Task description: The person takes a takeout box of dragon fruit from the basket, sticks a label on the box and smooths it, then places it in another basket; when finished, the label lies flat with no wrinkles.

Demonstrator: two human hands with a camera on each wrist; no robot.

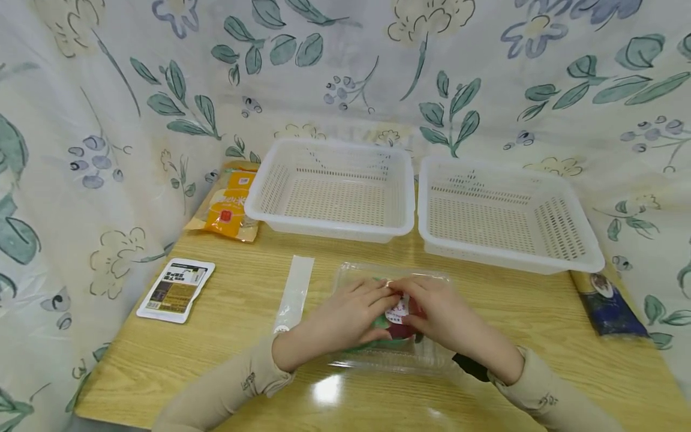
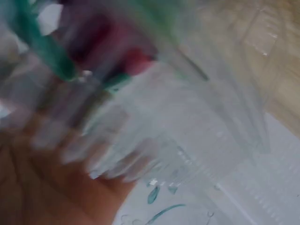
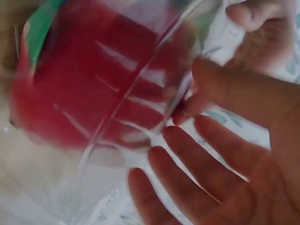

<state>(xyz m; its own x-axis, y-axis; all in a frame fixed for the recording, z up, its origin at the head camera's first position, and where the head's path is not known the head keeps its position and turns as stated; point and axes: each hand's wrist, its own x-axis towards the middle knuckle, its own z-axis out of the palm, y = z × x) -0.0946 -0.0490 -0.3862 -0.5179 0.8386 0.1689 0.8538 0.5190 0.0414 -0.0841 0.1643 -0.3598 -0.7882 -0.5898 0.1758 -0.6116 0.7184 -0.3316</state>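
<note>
A clear plastic box lies on the table in front of me with a red fruit inside, green at the edges, apparently a dragon fruit. On its top shows a white label with red print. My left hand rests over the box's left side, fingers nearly straight and thumb toward the label. From the right, my right hand curls its fingers and thumb at the label's edge, fingertips meeting those of the left. In the right wrist view, the other fingers stretch along the plastic edge. The left wrist view is blurred.
Two white plastic baskets stand side by side at the back. An orange food bag leans by the left one. A white packet and a clear strip lie on the left, a dark blue packet at the right edge.
</note>
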